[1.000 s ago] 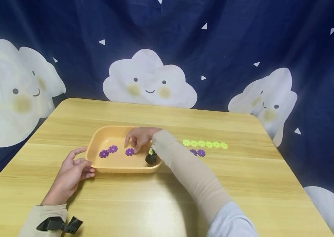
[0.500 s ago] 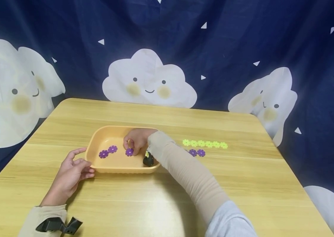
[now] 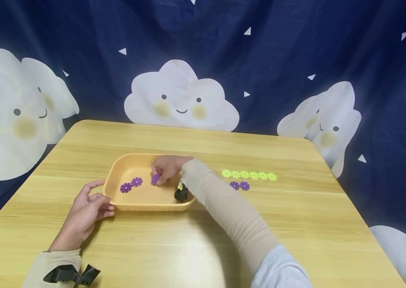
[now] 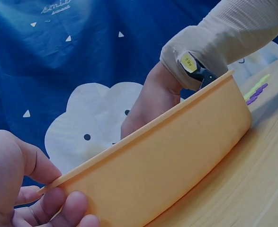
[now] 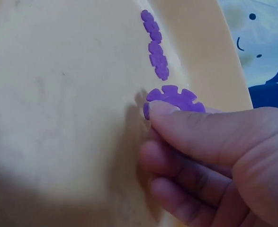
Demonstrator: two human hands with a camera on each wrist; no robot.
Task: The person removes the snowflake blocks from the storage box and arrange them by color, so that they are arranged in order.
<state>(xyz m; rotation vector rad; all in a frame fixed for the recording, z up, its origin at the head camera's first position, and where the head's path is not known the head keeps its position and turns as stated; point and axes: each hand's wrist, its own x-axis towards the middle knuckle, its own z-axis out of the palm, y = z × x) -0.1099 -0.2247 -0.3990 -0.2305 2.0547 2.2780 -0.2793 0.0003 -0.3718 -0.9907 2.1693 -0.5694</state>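
Inside the orange tray (image 3: 145, 207), my right hand (image 3: 168, 168) pinches a purple snowflake disc (image 5: 176, 98) between thumb and fingers. In the right wrist view the disc is tilted up over the tray floor, and the thumb covers part of it. Two more purple discs (image 3: 131, 185) lie in the tray's left half, close together. My left hand (image 3: 89, 208) grips the tray's left rim, thumb at the top edge and fingers beneath, as the left wrist view (image 4: 58, 189) shows.
Right of the tray, a row of yellow-green discs (image 3: 249, 175) lies on the wooden table (image 3: 314, 224). Just in front of that row are purple discs (image 3: 240, 185), partly behind the right sleeve. A black wrist camera (image 3: 181, 193) hangs at the right wrist, over the tray's right end.
The right fingers have closed on the purple disc and lifted it slightly from the tray floor. The left hand keeps its hold on the rim.
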